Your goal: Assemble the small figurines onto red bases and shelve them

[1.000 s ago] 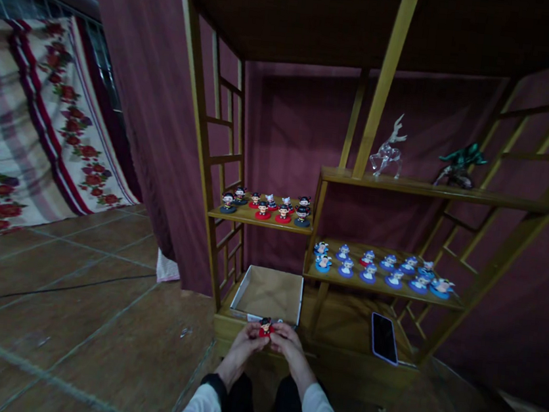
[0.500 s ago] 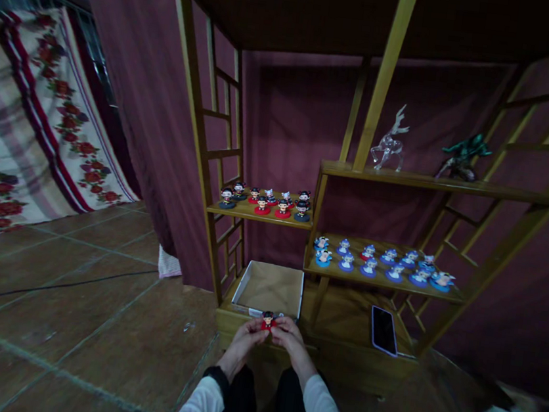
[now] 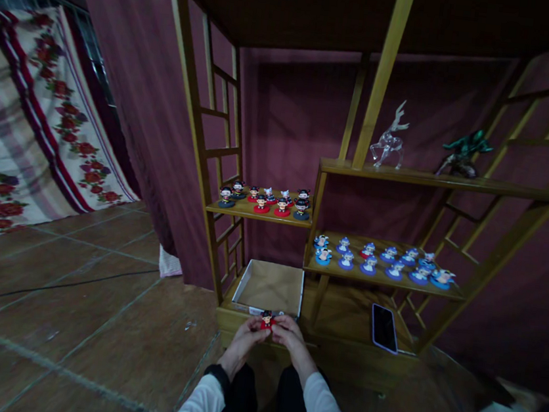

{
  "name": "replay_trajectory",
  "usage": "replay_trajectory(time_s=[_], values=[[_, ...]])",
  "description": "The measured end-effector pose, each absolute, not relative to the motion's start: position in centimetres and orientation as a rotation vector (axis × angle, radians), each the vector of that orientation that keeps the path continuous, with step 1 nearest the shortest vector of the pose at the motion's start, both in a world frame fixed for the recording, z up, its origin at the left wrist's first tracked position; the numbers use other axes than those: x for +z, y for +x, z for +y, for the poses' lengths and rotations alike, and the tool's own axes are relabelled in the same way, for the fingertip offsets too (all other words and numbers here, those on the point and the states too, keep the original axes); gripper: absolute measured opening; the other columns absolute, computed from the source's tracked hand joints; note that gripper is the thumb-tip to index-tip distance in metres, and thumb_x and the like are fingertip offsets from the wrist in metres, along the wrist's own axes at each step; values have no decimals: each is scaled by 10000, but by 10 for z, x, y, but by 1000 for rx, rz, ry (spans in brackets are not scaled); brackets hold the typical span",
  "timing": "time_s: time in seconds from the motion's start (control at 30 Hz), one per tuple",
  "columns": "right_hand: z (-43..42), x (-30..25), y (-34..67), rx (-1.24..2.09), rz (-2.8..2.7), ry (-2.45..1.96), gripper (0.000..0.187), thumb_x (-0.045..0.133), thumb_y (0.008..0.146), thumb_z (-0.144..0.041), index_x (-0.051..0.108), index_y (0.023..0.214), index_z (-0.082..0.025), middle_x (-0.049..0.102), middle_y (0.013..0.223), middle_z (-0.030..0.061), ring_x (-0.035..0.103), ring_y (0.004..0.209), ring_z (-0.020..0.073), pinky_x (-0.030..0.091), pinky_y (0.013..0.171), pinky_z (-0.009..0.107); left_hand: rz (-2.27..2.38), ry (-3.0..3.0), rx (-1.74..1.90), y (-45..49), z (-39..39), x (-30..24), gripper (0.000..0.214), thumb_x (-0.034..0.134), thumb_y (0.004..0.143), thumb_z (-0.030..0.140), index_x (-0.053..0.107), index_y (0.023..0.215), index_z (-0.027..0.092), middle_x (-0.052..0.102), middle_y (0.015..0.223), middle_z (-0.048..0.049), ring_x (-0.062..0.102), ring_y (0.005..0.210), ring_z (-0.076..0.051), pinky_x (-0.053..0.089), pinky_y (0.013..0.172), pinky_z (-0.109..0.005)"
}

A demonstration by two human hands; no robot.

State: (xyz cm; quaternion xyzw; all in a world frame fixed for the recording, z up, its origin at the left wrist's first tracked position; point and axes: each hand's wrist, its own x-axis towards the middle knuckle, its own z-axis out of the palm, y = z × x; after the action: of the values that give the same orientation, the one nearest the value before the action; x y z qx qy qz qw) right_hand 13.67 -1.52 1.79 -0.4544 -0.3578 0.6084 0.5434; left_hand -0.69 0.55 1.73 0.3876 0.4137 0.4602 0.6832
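Note:
A small figurine [image 3: 267, 319] with dark hair and a red base is held upright between both hands, just in front of a shallow cardboard box [image 3: 270, 286]. My left hand [image 3: 244, 340] grips its left side, and the fingers of my right hand [image 3: 289, 335] close on its right side. Similar red and dark-based figurines [image 3: 261, 204] stand in two rows on the left shelf. Lower on the right, blue, purple and red-based figurines [image 3: 369, 264] also form two rows. The box has pale walls and shows only its bare bottom.
The wooden shelf unit [image 3: 436, 179] fills the front. A clear deer ornament [image 3: 389, 140] and a dark green statuette [image 3: 466, 154] stand on its upper right shelf. A phone [image 3: 384, 327] lies at lower right. A cable [image 3: 57, 285] crosses the floor on the left.
Both hands stay almost in place around the figurine, which has tilted or turned very slightly. The view has shifted a little; the shelves are unchanged.

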Motion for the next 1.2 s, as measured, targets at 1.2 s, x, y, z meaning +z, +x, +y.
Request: replay_trajectory(time_s=[1.2], values=[[-20, 24, 137, 1435, -841, -1076, 329, 725, 553, -437, 608, 765, -214, 633, 800, 4, 586, 659, 135, 461, 644, 281, 940, 922, 1033, -6, 0, 25, 394, 802, 472, 270, 575, 773, 157, 615, 665, 10, 540, 582, -101, 371, 561, -212]])
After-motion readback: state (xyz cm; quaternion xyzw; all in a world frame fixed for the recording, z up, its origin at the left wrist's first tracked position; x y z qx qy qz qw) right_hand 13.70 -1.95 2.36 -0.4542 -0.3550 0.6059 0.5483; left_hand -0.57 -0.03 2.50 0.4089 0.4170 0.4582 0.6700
